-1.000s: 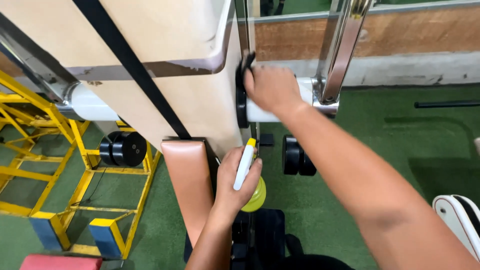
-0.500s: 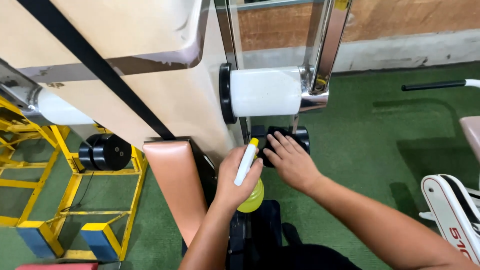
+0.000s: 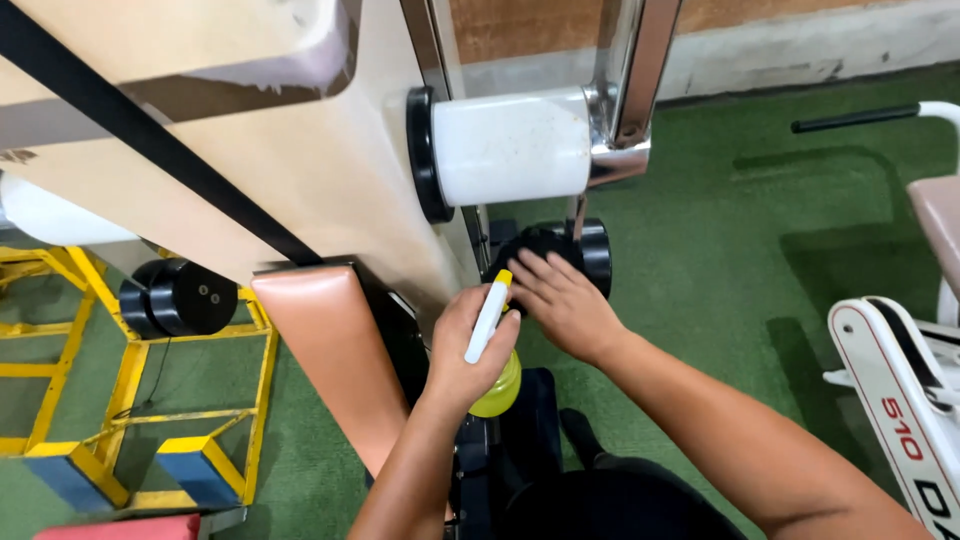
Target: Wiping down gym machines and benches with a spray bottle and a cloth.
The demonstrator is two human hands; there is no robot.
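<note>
Two hands work low beside the padded gym machine.
Right hand (image 3: 562, 300), fingers spread flat, presses a dark cloth (image 3: 530, 245) on the black roller (image 3: 590, 255); left hand (image 3: 470, 345), fingers wrapped round the yellow spray bottle (image 3: 495, 385), could slip or spray the right hand.

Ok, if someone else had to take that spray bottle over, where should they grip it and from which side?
Probably by the yellow-green body, coming from the right. The left hand wraps the neck and trigger, and the white nozzle head stands upright above the fingers. Only the rounded lower body shows bare on the right, below the right hand, which lies flat on the black roller.
</note>
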